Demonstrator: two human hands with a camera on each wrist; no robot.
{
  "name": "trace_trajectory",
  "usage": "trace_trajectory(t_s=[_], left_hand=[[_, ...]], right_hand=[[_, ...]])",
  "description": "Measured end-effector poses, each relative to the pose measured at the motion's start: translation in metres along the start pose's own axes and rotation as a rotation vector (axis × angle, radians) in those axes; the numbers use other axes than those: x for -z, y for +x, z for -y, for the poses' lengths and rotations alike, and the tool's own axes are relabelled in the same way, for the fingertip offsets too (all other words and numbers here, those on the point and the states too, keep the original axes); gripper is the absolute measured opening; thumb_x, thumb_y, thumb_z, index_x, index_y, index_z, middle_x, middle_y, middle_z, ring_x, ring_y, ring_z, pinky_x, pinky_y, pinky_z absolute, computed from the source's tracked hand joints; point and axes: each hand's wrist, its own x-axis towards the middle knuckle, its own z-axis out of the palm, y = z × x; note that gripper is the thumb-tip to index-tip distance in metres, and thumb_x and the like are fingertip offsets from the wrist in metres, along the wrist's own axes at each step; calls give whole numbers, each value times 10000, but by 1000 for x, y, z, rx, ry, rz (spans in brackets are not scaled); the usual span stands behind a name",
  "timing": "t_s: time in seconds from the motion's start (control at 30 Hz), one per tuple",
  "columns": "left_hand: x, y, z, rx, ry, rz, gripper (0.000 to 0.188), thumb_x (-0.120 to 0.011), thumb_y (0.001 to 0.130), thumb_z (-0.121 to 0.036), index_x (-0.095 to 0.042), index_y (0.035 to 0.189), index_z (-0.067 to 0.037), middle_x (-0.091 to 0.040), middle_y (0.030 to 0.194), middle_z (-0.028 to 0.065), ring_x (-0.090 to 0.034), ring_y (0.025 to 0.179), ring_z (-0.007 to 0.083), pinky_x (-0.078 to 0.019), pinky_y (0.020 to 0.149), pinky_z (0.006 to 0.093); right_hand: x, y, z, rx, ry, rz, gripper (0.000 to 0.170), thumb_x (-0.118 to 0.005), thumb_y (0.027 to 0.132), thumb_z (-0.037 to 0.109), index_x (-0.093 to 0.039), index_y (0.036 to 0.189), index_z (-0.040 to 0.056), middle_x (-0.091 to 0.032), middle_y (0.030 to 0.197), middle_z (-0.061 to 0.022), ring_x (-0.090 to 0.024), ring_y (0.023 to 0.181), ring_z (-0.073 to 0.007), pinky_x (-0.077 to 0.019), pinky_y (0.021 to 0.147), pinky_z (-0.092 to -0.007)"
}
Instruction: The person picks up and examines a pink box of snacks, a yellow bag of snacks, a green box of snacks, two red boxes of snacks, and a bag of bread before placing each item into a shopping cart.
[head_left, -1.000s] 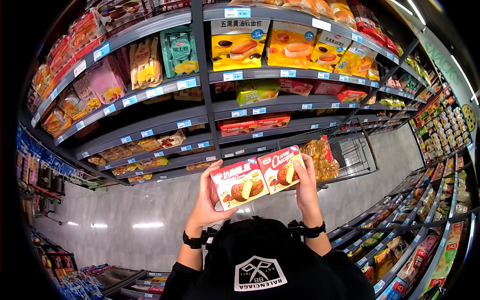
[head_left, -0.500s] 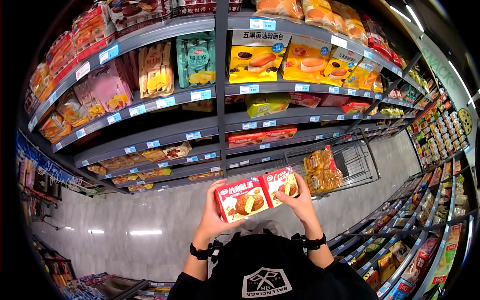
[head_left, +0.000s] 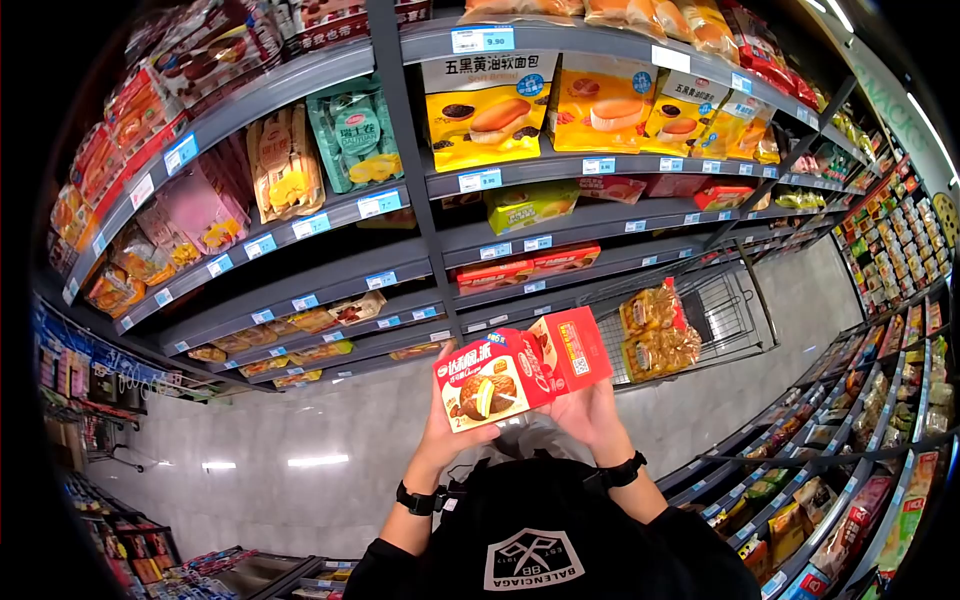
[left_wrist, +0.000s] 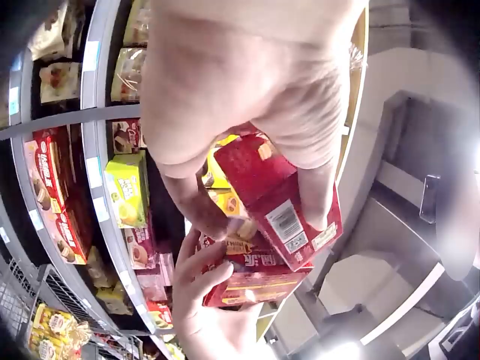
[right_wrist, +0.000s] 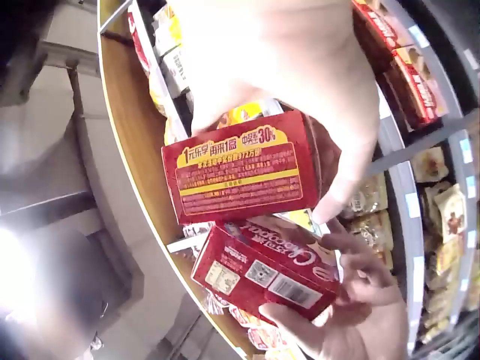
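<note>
In the head view my left hand [head_left: 447, 425] grips a red chocolate pie box [head_left: 483, 388], its pictured front facing up. My right hand [head_left: 592, 412] holds a second red chocolate pie box [head_left: 578, 350] from below, with a printed red side toward the head camera. The two boxes are side by side and overlap in this view. In the left wrist view the left hand's box [left_wrist: 283, 214] shows a barcode, with fingers on both its sides. In the right wrist view the right hand's box [right_wrist: 238, 171] shows yellow lettering, the fingers spread around its ends.
A shopping cart [head_left: 735, 315] with bagged baked goods [head_left: 660, 330] stands ahead to the right, beside the snack shelves. The shelves hold yellow bread bags [head_left: 490, 112], a green box [head_left: 532, 206] and red boxes [head_left: 530, 268]. More shelves [head_left: 850, 460] line the right side.
The right hand has turned its box, so a printed red side replaces the pictured front, and its fingers have shifted underneath. The left hand's box stays front up.
</note>
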Motion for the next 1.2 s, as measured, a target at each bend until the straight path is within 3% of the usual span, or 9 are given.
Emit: trace_trajectory(t_s=[0.17, 0.23, 0.33, 0.47, 0.57, 0.7, 0.83, 1.1, 1.2], left_hand=[[-22, 18, -6, 102, -203, 25, 1244, -889, 735, -160, -4, 1608, -135, -401, 1513, 138, -461, 1389, 280, -440, 1123, 441], [-21, 26, 6, 111, -266, -25, 1056, -777, 858, -243, -40, 1610, -156, -397, 1513, 155, -460, 1392, 290, -431, 1130, 445], [-27, 41, 16, 18, -115, -239, 714, -595, 996, -230, -195, 1583, -164, -419, 1480, 146, -479, 1351, 253, -428, 1103, 391], [-52, 64, 28, -67, 209, -467, 641, -605, 999, -141, -262, 1538, -97, -443, 1436, 116, -526, 1252, 187, -450, 1051, 337], [-62, 77, 46, -99, 353, -535, 657, -630, 989, -127, -267, 1536, -97, -455, 1417, 119, -537, 1235, 180, -462, 1035, 326], [-80, 96, 60, -118, 335, -542, 664, -637, 985, -119, -265, 1533, -91, -463, 1401, 125, -532, 1239, 182, -469, 1031, 335], [-88, 108, 67, -125, 370, -572, 639, -620, 993, -120, -273, 1530, -89, -460, 1409, 128, -527, 1244, 185, -466, 1029, 336], [-71, 113, 74, -75, 427, -494, 774, -591, 985, -430, -217, 1576, -98, -355, 1521, 162, -373, 1410, 258, -308, 1165, 395], [-61, 123, 70, -109, 411, -441, 936, -715, 904, -386, -143, 1589, -105, -343, 1524, 160, -375, 1413, 267, -322, 1166, 401]], right_hand=[[30, 14, 21, 28, 81, -54, 587, -472, 1051, 456, -361, 1528, 130, -497, 1496, -79, -543, 1306, -253, -484, 1023, -481], [16, 18, 39, 189, -125, -160, 579, -530, 1045, 365, -335, 1542, 140, -497, 1492, -68, -534, 1316, -237, -480, 1040, -465], [28, 27, 61, 195, -104, -191, 564, -545, 1035, 237, -325, 1542, 123, -514, 1462, -77, -536, 1306, -222, -482, 1041, -446], [38, 39, 85, 270, -125, -223, 558, -551, 1009, 135, -339, 1523, 90, -526, 1427, -102, -540, 1294, -216, -462, 1061, -422], [42, 47, 97, 312, -142, -227, 584, -594, 987, 104, -342, 1511, 52, -527, 1406, -103, -531, 1290, -199, -437, 1084, -390], [47, 59, 101, 393, -574, -130, 681, -689, 946, 103, -319, 1511, 11, -527, 1373, -101, -518, 1255, -158, -426, 1072, -325], [53, 66, 108, 276, -504, -60, 686, -683, 957, 120, -302, 1517, 8, -538, 1359, -87, -542, 1218, -140, -451, 1039, -312], [65, 94, 114, 92, -509, 98, 686, -684, 955, 98, -303, 1519, 15, -557, 1327, -73, -548, 1204, -128, -460, 1020, -306], [66, 107, 107, 85, -575, 94, 687, -702, 944, 95, -326, 1514, 24, -556, 1324, -67, -547, 1203, -124, -463, 1016, -305]])
